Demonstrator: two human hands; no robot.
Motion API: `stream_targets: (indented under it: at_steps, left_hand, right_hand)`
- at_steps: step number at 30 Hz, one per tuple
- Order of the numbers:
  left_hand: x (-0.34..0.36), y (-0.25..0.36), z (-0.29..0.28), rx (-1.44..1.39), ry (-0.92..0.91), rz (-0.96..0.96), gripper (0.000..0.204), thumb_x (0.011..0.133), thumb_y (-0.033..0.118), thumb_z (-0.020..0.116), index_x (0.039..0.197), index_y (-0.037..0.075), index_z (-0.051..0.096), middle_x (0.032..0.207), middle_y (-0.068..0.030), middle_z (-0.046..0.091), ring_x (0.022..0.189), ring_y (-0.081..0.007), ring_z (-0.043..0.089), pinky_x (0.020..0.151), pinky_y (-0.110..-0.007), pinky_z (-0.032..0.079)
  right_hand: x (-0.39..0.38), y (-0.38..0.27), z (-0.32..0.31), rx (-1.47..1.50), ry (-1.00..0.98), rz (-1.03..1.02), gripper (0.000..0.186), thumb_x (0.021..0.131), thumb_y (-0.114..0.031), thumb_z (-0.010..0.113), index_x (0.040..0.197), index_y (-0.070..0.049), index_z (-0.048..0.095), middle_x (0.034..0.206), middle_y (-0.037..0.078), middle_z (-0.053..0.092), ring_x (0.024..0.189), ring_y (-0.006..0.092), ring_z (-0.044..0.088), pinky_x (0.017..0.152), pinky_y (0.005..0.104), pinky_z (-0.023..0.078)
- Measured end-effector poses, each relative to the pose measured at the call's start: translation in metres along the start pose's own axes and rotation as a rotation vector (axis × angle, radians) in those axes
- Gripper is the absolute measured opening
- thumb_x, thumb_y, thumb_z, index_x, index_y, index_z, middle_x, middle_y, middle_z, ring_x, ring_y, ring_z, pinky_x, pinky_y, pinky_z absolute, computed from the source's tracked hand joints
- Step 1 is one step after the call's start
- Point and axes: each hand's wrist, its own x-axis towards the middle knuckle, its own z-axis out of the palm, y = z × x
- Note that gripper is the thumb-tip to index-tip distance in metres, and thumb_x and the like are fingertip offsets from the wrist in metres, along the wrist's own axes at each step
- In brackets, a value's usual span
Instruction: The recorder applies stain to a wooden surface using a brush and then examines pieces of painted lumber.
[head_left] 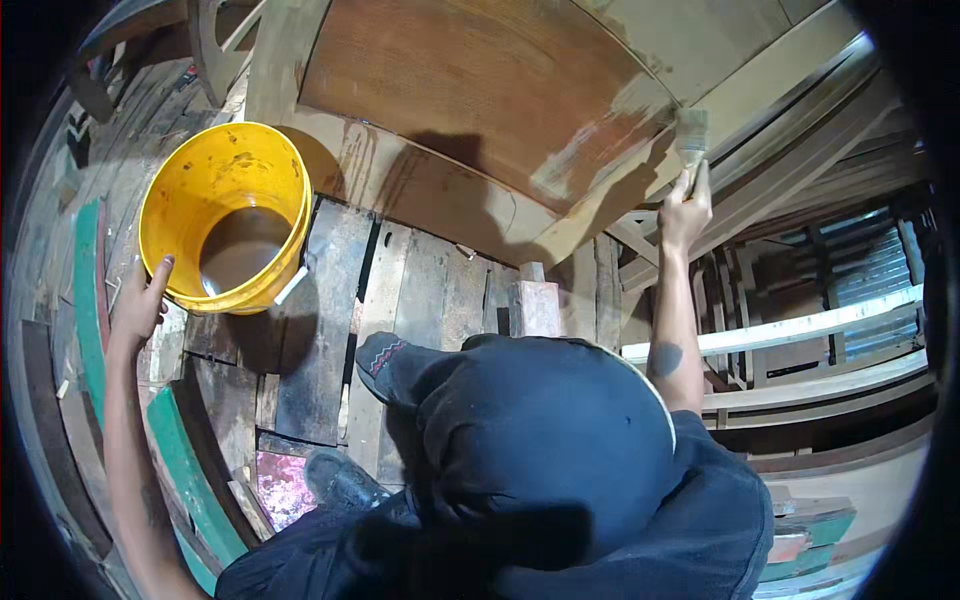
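Observation:
My right hand [686, 208] grips the handle of a flat paintbrush [692, 128], its pale bristles against the edge of a wooden panel [470, 85]. The panel is reddish brown in the middle within a lighter frame. Wet streaks and a whitish unevenly coated patch show near the brush. At the left, my left hand [140, 303] holds the rim of a yellow bucket [232, 145], thumb over the edge and the other fingers partly hidden outside it. The bucket tilts toward me, with brownish liquid in the bottom and dark smears on its inner wall.
Worn planks [330, 270] form the floor, with dark gaps between them. Green-painted curved wood pieces [195, 480] lie at the left. A small block [538, 308] stands before the panel. Wooden rails [790, 330] and a frame fill the right side, with corrugated metal [865, 260] behind.

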Motion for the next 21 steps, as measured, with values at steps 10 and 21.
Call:
stream_targets:
  at_steps: [10,21]
  left_hand:
    - [-0.008,0.007,-0.006,-0.002,-0.003,-0.037,0.056,0.099,0.05,0.058,0.122,-0.001,0.057,0.078,-0.0063,0.059,0.059,-0.0119,0.056,0.05,-0.03,0.047]
    - [0.017,-0.017,-0.011,0.002,-0.103,0.07,0.053,0.102,0.047,0.056,0.132,0.004,0.056,0.08,-0.0065,0.063,0.058,-0.0116,0.057,0.047,-0.029,0.046]
  right_hand:
    - [-0.112,0.007,0.003,-0.423,-0.909,0.112,0.039,0.094,-0.03,0.064,0.128,-0.009,0.066,0.104,0.03,0.07,0.103,0.0455,0.068,0.091,0.0533,0.053]
    - [0.108,-0.028,-0.045,-0.185,-0.368,0.18,0.043,0.096,-0.04,0.061,0.134,-0.019,0.066,0.117,0.025,0.068,0.114,0.0413,0.065,0.094,0.043,0.053]
